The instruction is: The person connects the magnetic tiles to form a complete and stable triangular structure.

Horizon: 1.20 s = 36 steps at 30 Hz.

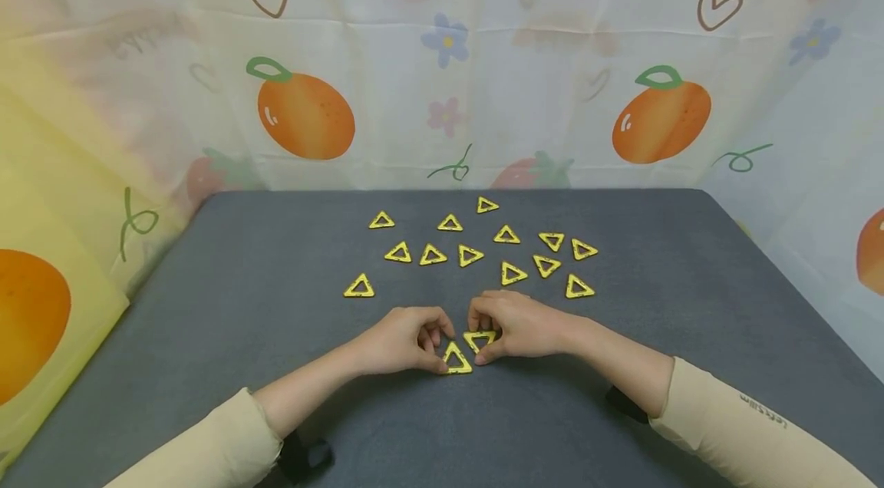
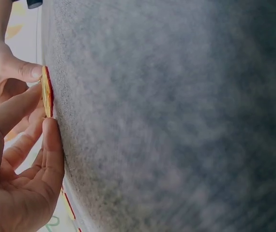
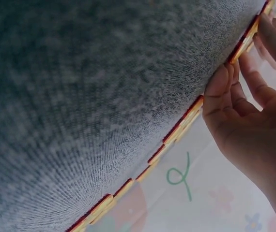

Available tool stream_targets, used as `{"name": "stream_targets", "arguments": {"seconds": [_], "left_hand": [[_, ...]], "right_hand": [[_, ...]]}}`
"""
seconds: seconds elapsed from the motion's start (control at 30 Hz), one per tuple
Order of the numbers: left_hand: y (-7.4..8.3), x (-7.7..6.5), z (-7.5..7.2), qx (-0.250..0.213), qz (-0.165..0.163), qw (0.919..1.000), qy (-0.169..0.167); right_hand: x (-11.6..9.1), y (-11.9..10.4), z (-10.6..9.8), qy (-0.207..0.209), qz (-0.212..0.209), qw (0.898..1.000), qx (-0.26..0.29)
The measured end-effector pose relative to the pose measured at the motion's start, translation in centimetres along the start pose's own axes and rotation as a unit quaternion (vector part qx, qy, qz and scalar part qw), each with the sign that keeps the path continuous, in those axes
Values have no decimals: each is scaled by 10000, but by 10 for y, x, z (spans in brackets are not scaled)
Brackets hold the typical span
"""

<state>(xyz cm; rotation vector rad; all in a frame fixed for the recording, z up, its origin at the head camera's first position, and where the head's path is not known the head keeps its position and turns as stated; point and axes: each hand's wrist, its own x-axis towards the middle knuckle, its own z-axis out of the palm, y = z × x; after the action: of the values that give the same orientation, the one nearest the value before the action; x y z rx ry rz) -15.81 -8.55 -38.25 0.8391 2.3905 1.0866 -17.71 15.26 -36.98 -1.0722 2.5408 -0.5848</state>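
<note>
Two yellow open-centred triangles lie side by side near the middle of the dark table, between both hands. The left triangle (image 1: pixel 456 370) points away from me, and my left hand (image 1: pixel 407 340) pinches it between thumb and fingers at its left side. My right hand (image 1: pixel 521 325) pinches the right triangle (image 1: pixel 473 336), which points toward me, by its right part. In the left wrist view a triangle (image 2: pixel 47 92) shows edge-on with a red underside, the left fingers (image 2: pixel 52 145) touching it. The right wrist view has a triangle (image 3: pixel 244 41) at the right fingertips.
Several more yellow triangles lie scattered flat beyond the hands, among them one at the left (image 1: pixel 359 286) and one at the right (image 1: pixel 578 286). The dark table (image 1: pixel 242 265) reaches back to a printed fabric curtain (image 1: pixel 483 74) with oranges and hearts.
</note>
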Motion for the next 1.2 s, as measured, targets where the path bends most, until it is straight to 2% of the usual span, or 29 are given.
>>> {"name": "stream_targets", "arguments": {"seconds": [0.43,0.67,0.9,1.0,1.2], "left_hand": [[3,-1,2,171,-8,9998,64],[4,0,2,247,17,9996,137],[5,0,2,315,20,9994,166],[4,1,2,355,65,9992,181],[4,2,2,325,28,9993,154]], "right_hand": [[1,-2,2,186,-13,9998,-66],[2,-7,2,479,347,9965,585],[1,-12,0,608,1024,9838,1337],[1,-14,1,749,1124,9804,1434],[0,-18,2,862,1069,9787,1523]]}}
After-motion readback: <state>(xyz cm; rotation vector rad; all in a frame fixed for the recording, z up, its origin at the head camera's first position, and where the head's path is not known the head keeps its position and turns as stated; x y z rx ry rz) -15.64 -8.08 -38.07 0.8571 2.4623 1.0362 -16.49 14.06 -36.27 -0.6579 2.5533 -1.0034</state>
